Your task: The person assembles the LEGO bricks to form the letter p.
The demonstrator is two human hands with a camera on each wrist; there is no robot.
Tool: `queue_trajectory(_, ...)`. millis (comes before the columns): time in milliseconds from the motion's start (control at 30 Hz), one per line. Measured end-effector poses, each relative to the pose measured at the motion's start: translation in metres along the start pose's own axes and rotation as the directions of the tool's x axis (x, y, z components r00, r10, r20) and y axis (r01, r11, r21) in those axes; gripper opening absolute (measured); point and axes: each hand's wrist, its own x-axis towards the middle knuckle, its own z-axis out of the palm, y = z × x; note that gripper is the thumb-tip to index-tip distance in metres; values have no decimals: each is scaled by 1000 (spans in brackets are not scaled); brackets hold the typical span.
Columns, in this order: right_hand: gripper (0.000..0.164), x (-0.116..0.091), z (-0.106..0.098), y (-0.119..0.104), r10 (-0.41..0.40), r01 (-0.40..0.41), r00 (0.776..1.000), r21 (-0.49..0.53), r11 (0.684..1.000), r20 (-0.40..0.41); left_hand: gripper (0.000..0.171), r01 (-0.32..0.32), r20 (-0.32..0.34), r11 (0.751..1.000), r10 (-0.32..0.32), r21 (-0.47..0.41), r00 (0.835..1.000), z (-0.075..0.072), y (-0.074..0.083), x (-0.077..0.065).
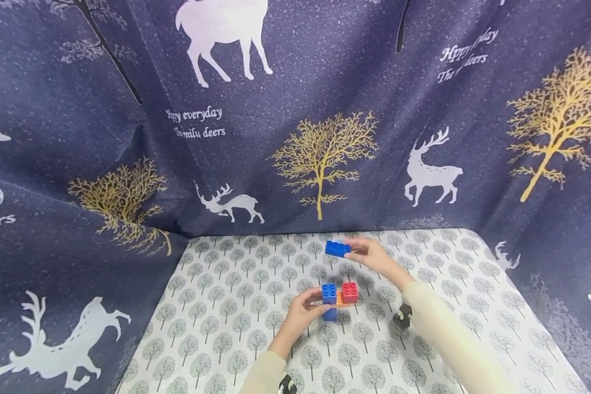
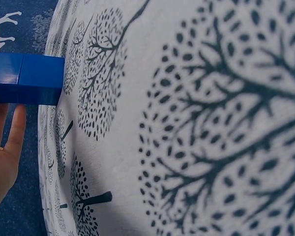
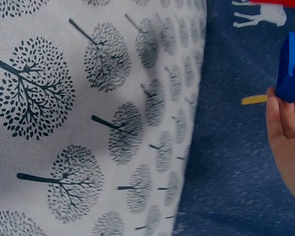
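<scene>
My left hand (image 1: 299, 313) grips a small structure of toy building bricks between thumb and fingers. It has blue bricks (image 1: 329, 291) stacked on the left side, an orange brick (image 1: 341, 301) joining them, and a red brick (image 1: 349, 292) on the right. Farther from me, my right hand (image 1: 372, 257) pinches a separate, longer blue brick (image 1: 337, 249) by its right end, apart from the structure. Stacked blue bricks (image 2: 27, 78) show above the left fingers in the left wrist view. The right wrist view has the single blue brick (image 3: 288, 69) tilted in the fingertips.
A white tablecloth with a grey tree print (image 1: 216, 328) covers the table beneath both hands. Behind it and at the sides hangs a dark blue curtain (image 1: 285, 180) with deer, trees and lettering. Each sleeve has a small black device (image 1: 403, 316) near the wrist.
</scene>
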Motion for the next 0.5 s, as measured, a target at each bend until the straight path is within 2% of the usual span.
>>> queue_trajectory(133, 38, -7, 1, -3, -34, 35, 999, -26, 999, 18, 43, -7, -7, 1000, 7, 12, 1000, 1, 2, -1)
queue_trajectory(367, 41, -21, 3, -4, -73, 76, 993, -24, 997, 97, 40, -28, -14, 999, 29, 27, 999, 2, 26, -9)
queue_trajectory(500, 39, -31, 5, -6, -125, 127, 983, -7, 992, 137, 40, -39, -21, 999, 40, 34, 999, 2, 26, -10)
